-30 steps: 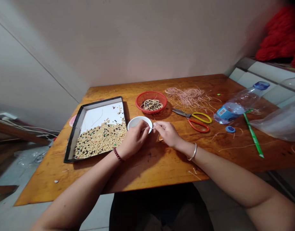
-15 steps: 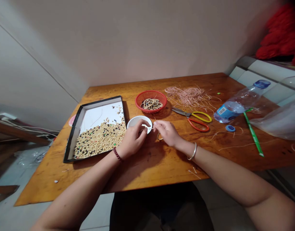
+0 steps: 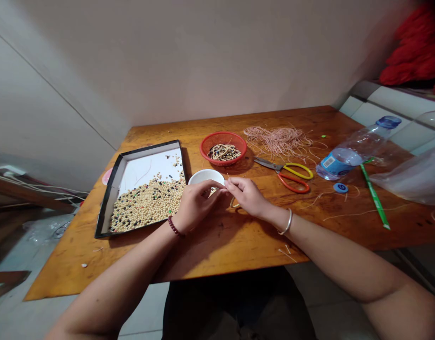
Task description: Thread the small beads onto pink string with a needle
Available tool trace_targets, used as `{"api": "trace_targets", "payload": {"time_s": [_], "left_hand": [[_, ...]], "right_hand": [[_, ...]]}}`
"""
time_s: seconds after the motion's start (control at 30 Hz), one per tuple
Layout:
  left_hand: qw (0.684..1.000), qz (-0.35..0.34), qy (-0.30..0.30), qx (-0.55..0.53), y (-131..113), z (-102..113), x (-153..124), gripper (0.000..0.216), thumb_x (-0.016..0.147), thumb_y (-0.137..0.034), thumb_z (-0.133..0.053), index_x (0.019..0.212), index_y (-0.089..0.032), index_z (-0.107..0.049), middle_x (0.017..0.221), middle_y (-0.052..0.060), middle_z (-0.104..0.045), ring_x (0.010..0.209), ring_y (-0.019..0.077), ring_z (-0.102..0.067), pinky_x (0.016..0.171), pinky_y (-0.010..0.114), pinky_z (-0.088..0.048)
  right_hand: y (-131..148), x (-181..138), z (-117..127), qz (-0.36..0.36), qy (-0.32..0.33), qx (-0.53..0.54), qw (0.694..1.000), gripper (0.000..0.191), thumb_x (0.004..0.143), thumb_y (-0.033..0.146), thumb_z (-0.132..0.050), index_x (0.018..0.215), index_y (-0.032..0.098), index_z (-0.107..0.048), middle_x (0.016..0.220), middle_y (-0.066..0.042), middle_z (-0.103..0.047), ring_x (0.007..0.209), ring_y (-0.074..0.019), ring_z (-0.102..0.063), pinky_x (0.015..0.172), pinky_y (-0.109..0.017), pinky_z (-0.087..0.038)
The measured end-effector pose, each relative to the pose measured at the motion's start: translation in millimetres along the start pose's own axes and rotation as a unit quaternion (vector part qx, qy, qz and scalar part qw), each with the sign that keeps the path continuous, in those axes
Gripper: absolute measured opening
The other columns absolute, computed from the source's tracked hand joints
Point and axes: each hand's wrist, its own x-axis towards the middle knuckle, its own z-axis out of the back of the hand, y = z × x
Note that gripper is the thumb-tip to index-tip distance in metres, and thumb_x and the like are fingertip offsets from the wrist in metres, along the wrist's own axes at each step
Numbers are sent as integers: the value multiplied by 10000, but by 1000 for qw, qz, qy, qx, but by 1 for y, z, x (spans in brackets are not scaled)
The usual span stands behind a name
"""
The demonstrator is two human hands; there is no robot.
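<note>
My right hand [image 3: 251, 196] pinches a thin string whose end pokes up from the fingertips. Below its palm hangs a loop of strung pale beads [image 3: 234, 203], partly covered by the fingers. My left hand [image 3: 198, 203] is closed, thumb and forefinger brought together against the right fingertips; whatever they grip is too small to make out. Just behind the left hand stands a white bowl [image 3: 196, 176], its front and contents mostly hidden. To the left lies a shallow black-edged tray [image 3: 132, 170] holding many loose cream, black and a few green beads.
A red basket [image 3: 207, 158] of strung beads stands behind the bowl. Scissors [image 3: 281, 167] with yellow and red handles, a tangle of pink string [image 3: 277, 140], a tilted water bottle [image 3: 345, 158], a blue cap [image 3: 340, 188] and a green stick [image 3: 376, 200] lie rightward.
My left fingers have closed in and moved right to meet the right fingertips; the gap with the string between them is gone. My right hand has barely moved.
</note>
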Motion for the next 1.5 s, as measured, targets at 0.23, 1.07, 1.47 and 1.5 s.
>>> {"api": "trace_targets", "payload": {"time_s": [0.23, 1.07, 1.47, 1.5], "left_hand": [[1000, 6, -10, -21, -2, 1, 2, 182, 897, -349, -540, 845, -176, -563, 684, -6, -556, 575, 100, -458, 552, 223, -351], [998, -28, 32, -37, -4, 3, -1, 157, 854, -293, -579, 954, -195, -509, 542, -82, -332, 476, 73, -272, 479, 224, -202], [999, -20, 40, 6, -4, 6, 2, 103, 904, -280, -491, 897, -179, -509, 658, -31, -486, 542, 92, -401, 537, 233, -310], [999, -20, 43, 12, -3, 6, 2, 112, 906, -286, -491, 891, -177, -513, 670, -27, -497, 546, 92, -407, 538, 231, -313]], "right_hand": [[6, 4, 4, -10, -6, 57, 998, 449, 870, 583, -451, 649, 192, -453, 579, 37, -393, 539, -100, -355, 520, -235, -305], [19, 3, 9, -54, 4, 135, 989, 320, 742, 468, -643, 647, 166, -591, 575, 11, -544, 528, -102, -457, 500, -238, -372], [20, 4, 9, -54, -20, 153, 987, 295, 734, 426, -657, 634, 158, -586, 546, 32, -478, 501, -79, -391, 481, -232, -303], [20, 5, 9, -55, -25, 154, 986, 300, 731, 429, -659, 629, 157, -585, 543, 34, -474, 497, -77, -382, 477, -231, -294]]}}
